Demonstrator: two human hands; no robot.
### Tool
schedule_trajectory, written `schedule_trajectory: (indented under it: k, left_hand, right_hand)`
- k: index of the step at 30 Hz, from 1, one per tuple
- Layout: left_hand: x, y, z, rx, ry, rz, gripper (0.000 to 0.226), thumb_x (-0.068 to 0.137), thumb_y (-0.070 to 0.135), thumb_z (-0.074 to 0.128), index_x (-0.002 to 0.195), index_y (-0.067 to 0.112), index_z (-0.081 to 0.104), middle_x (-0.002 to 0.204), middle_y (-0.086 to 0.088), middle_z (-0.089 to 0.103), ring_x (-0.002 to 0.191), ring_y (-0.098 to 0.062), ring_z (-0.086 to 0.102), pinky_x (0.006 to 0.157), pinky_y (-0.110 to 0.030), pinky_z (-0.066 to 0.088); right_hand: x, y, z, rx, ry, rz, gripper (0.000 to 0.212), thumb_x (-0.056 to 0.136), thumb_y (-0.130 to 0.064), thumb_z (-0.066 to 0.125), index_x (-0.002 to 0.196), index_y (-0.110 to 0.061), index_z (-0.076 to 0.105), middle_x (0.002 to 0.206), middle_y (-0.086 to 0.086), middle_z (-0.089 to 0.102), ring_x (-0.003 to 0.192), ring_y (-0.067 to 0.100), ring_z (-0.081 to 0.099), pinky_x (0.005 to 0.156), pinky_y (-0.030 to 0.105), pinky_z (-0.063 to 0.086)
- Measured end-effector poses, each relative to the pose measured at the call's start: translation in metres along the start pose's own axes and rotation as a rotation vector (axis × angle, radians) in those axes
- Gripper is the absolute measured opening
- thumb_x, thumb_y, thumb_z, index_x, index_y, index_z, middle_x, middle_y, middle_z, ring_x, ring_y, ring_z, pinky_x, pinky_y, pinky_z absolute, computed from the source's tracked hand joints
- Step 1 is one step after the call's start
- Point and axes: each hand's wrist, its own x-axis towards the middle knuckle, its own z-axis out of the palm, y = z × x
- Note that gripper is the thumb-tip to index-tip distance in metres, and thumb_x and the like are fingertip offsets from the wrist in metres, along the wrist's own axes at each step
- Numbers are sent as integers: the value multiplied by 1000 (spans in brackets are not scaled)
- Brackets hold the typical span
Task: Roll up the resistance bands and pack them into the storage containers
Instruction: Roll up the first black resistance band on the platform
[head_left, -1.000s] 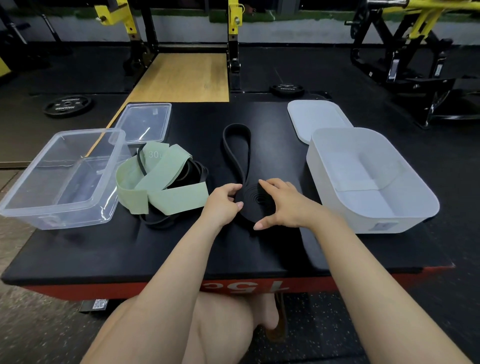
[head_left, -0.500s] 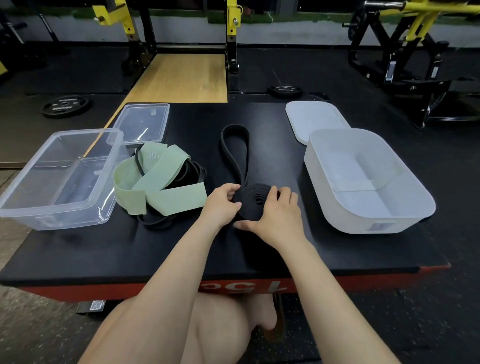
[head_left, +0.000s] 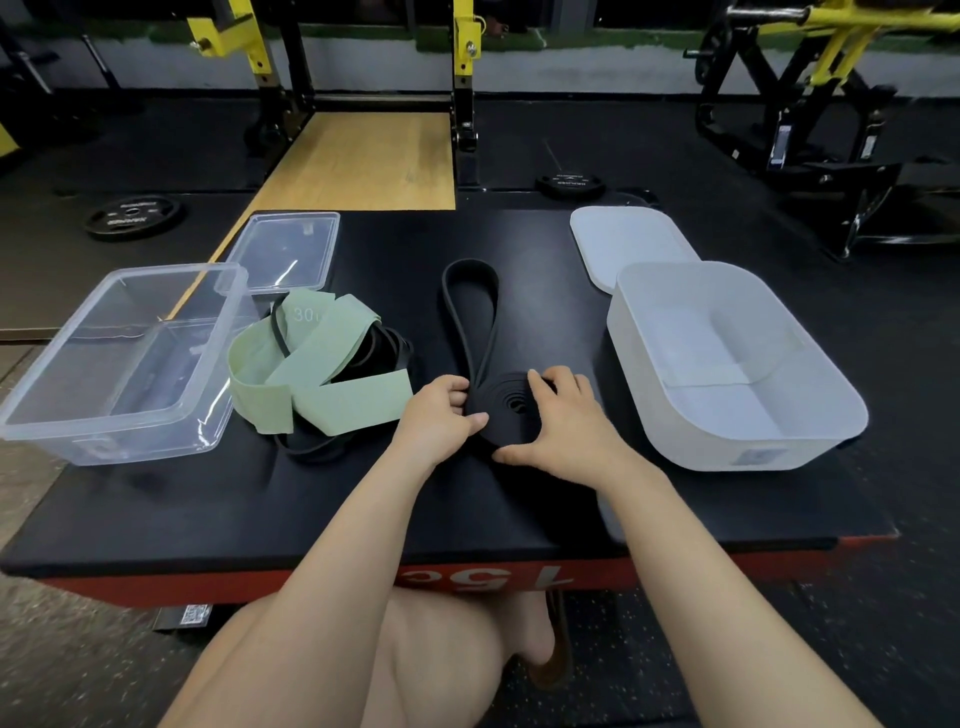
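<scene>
Fingers (head_left: 540, 382) of the right hand (head_left: 563, 421) and left hand (head_left: 439, 418) curl around a flat, matte black band (head_left: 470, 322), pinching its tight spiral coil on the black padded worktop (head_left: 363, 499). Its unrolled loop runs straight away from the person, between the clear plastic container (head_left: 119, 358) and the white container (head_left: 727, 364).

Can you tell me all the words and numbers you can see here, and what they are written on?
"30": on the green band; the print goes on past a fold, hidden.
"15" with a cut-off letter, seen upside down: on the red front edge of the box.
Weight plate on the floor: white lettering, too blurred to read.
Small plate behind the box: lettering too small to read.
Sticker under the box: unreadable.
</scene>
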Motion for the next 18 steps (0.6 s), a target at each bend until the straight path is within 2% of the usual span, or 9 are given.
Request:
schedule_trajectory:
  k: [6, 14, 18]
  left_hand:
    - [-3, -1, -3, 120, 29, -2, 47, 88, 17, 64, 133, 16, 51, 123, -6, 59, 114, -20, 55, 97, -27, 42]
    - [-6, 1, -3, 50, 15, -5, 32, 85, 10, 66, 116, 9, 60, 97, 2, 58, 92, -11, 54, 85, -22, 42]
    - [-5, -1, -2, 40, 29, -14, 33, 85, 13, 66, 117, 8, 59, 109, -5, 63, 96, -15, 58, 90, -26, 46]
  right_hand:
    - [6, 12, -10, 46, -138, -95, 110, 71, -50, 75, 152, -14, 10, 149, -2, 18, 138, 18, 13, 112, 34, 28]
    - [17, 22, -15, 79, -250, -135, 111, 70, -43, 79, 152, -15, 11, 150, -3, 16, 138, 19, 13, 115, 32, 20]
    - [21, 25, -17, 95, -283, -141, 111, 69, -41, 81, 152, -16, 11, 150, -2, 17, 139, 20, 13, 116, 35, 21]
